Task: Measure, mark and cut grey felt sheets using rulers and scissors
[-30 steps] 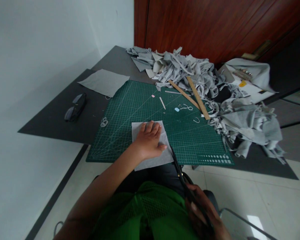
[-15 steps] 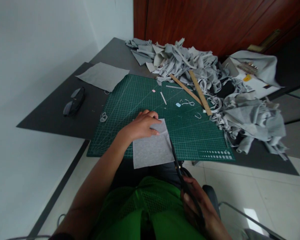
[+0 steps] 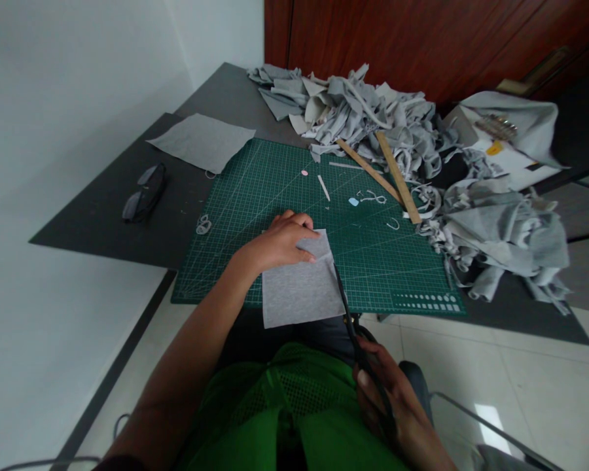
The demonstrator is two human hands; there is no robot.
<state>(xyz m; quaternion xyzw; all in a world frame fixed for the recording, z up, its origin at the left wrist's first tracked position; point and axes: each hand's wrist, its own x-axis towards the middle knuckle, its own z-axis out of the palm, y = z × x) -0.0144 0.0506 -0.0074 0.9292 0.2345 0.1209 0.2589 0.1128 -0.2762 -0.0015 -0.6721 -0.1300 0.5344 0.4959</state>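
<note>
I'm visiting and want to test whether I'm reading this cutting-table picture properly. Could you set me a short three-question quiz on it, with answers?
1. True or false: the left hand presses on the grey square fabric piece.
2. What does the right hand hold? A) black scissors B) wooden ruler C) sunglasses
3. Fill in: the fabric piece lies partly on the dark green gridded cutting ____.

Key:
1. True.
2. A: the black scissors run along the fabric's right edge. The wooden ruler lies by the pile of grey fabric scraps; the dark sunglasses sit on the grey table.
3. mat.
</note>
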